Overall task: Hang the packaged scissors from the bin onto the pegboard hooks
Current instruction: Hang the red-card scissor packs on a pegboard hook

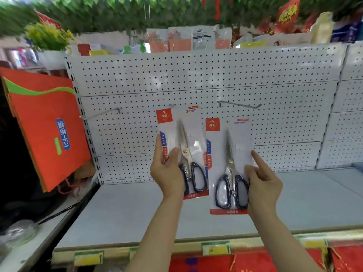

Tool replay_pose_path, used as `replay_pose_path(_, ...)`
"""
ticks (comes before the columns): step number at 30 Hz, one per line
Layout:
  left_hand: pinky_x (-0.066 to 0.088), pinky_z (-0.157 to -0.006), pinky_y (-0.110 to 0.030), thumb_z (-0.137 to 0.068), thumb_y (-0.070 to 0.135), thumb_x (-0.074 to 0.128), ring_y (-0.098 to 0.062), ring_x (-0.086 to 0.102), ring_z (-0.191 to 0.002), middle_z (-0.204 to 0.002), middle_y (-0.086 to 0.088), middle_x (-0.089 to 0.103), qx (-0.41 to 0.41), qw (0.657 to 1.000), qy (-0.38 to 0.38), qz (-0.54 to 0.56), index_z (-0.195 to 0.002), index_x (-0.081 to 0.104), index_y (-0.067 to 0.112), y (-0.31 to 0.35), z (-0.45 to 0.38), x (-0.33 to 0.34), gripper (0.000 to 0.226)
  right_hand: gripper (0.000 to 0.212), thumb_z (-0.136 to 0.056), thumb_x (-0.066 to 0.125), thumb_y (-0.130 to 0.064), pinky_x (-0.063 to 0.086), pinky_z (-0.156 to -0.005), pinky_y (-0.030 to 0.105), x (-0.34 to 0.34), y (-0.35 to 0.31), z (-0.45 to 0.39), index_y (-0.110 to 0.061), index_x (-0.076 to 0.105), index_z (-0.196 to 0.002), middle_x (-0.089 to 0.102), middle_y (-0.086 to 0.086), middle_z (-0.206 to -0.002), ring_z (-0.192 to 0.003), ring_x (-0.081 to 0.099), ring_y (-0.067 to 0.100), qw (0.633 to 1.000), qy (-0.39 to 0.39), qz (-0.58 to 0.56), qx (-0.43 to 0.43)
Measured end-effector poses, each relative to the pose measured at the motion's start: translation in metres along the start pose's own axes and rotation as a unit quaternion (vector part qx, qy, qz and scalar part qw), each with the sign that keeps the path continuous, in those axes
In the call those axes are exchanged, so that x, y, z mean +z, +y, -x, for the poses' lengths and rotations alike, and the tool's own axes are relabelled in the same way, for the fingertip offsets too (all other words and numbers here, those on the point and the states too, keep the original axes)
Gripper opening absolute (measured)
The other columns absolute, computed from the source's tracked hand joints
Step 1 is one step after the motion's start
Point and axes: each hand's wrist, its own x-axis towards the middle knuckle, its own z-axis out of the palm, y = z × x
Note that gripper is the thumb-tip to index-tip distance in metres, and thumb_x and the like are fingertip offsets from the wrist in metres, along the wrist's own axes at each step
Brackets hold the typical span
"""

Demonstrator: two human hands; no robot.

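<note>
My left hand (167, 169) grips one scissors pack (181, 152) by its left edge; my right hand (263, 183) pinches another scissors pack (228, 165) at its right edge.

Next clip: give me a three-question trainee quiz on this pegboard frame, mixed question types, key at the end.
1. True or false: the left package has its top up at the middle hook.
2. The scissors package in the right hand is: A) hung on the right hook; B) held below that hook; C) lying on the shelf.
3. How many hooks show on the pegboard, and how many clearly stand bare?

Key: 1. True, though whether it is threaded on cannot be told; the left hand grips it. 2. B. 3. Three; two bare, including the left hook.
</note>
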Motion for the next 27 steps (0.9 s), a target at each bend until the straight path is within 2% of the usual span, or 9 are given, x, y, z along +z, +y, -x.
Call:
replay_pose_path(3,0.051,-0.08,-0.011,-0.089,0.001,0.067,0.004,0.068,-0.097,-0.112,0.02,0.071,-0.002,1.0,0.002,-0.029,-0.137,0.057,0.032,0.004,-0.011,0.001,0.058,0.046,-0.088,0.061,0.0,0.033,-0.058,0.02,0.005,-0.002,0.003,-0.042,0.07,-0.106,0.032,0.01,-0.072,-0.062,0.024,0.016,1.0,-0.008,-0.001,0.0)
replay_pose_path(5,0.048,-0.072,-0.005,-0.089,0.002,0.068,0.013,0.066,-0.085,-0.103,0.026,0.069,-0.008,0.999,0.008,-0.038,-0.137,0.057,0.031,0.005,-0.017,0.001,0.057,0.046,-0.089,0.061,0.0,0.033,-0.062,0.025,0.008,-0.003,0.004,-0.041,0.071,-0.107,0.033,0.01,-0.073,-0.065,0.024,0.022,1.0,-0.01,-0.005,0.004)
replay_pose_path(10,0.054,-0.076,-0.009,-0.089,-0.001,0.067,0.015,0.066,-0.083,-0.1,0.028,0.068,-0.019,0.998,0.016,-0.05,-0.136,0.058,0.028,0.001,-0.025,-0.002,0.056,0.044,-0.088,0.06,0.001,0.032,-0.064,0.029,0.013,-0.003,0.006,-0.031,0.069,-0.117,0.034,0.011,-0.071,-0.066,0.023,0.024,1.0,-0.014,-0.005,0.011)
replay_pose_path(13,0.047,-0.067,-0.003,-0.088,0.0,0.067,0.019,0.063,-0.077,-0.087,0.038,0.065,-0.019,0.997,0.02,-0.073,-0.135,0.059,0.03,-0.007,-0.032,-0.001,0.057,0.044,-0.088,0.06,0.001,0.033,-0.06,0.026,0.018,-0.002,0.007,-0.031,0.069,-0.116,0.035,0.008,-0.066,-0.063,0.026,0.019,1.0,-0.017,-0.007,0.011)
replay_pose_path(15,0.045,-0.067,-0.005,-0.088,0.003,0.068,0.015,0.063,-0.075,-0.084,0.039,0.065,-0.025,0.995,0.023,-0.09,-0.135,0.059,0.032,-0.013,-0.038,0.001,0.056,0.043,-0.088,0.061,0.001,0.033,-0.058,0.023,0.023,-0.002,0.007,-0.03,0.069,-0.116,0.034,0.001,-0.061,-0.06,0.026,0.014,1.0,-0.019,-0.008,0.009)
replay_pose_path(19,0.044,-0.058,-0.005,-0.09,0.011,0.068,0.006,0.059,-0.069,-0.088,0.031,0.062,-0.02,0.991,0.037,-0.128,-0.137,0.056,0.036,-0.026,-0.046,0.002,0.055,0.041,-0.089,0.062,-0.001,0.034,-0.063,0.028,0.031,-0.002,0.009,-0.03,0.07,-0.116,0.034,0.01,-0.069,-0.065,0.026,0.023,0.999,-0.032,-0.023,0.008)
replay_pose_path(22,0.05,-0.062,-0.015,-0.091,0.015,0.067,-0.001,0.059,-0.072,-0.085,0.026,0.063,0.007,0.985,0.033,-0.167,-0.138,0.053,0.042,-0.034,-0.051,0.004,0.056,0.043,-0.088,0.062,0.0,0.034,-0.065,0.029,0.036,0.0,0.01,-0.031,0.069,-0.117,0.033,0.011,-0.068,-0.065,0.026,0.024,0.999,-0.036,-0.017,0.011)
replay_pose_path(24,0.055,-0.066,-0.021,-0.092,0.02,0.066,-0.007,0.064,-0.079,-0.099,0.018,0.069,0.021,0.982,0.026,-0.185,-0.138,0.05,0.047,-0.035,-0.053,0.004,0.056,0.044,-0.087,0.061,0.0,0.036,-0.068,0.03,0.041,0.0,0.012,-0.033,0.069,-0.116,0.035,0.013,-0.07,-0.067,0.027,0.025,0.999,-0.041,-0.019,0.015)
replay_pose_path(27,0.049,-0.064,-0.011,-0.094,0.024,0.064,-0.004,0.064,-0.084,-0.105,0.017,0.068,0.033,0.976,-0.001,-0.216,-0.138,0.046,0.051,-0.043,-0.061,-0.002,0.055,0.043,-0.088,0.061,0.001,0.034,-0.065,0.028,0.052,-0.002,0.017,-0.032,0.07,-0.115,0.03,0.013,-0.071,-0.067,0.024,0.025,0.998,-0.048,-0.031,0.015)
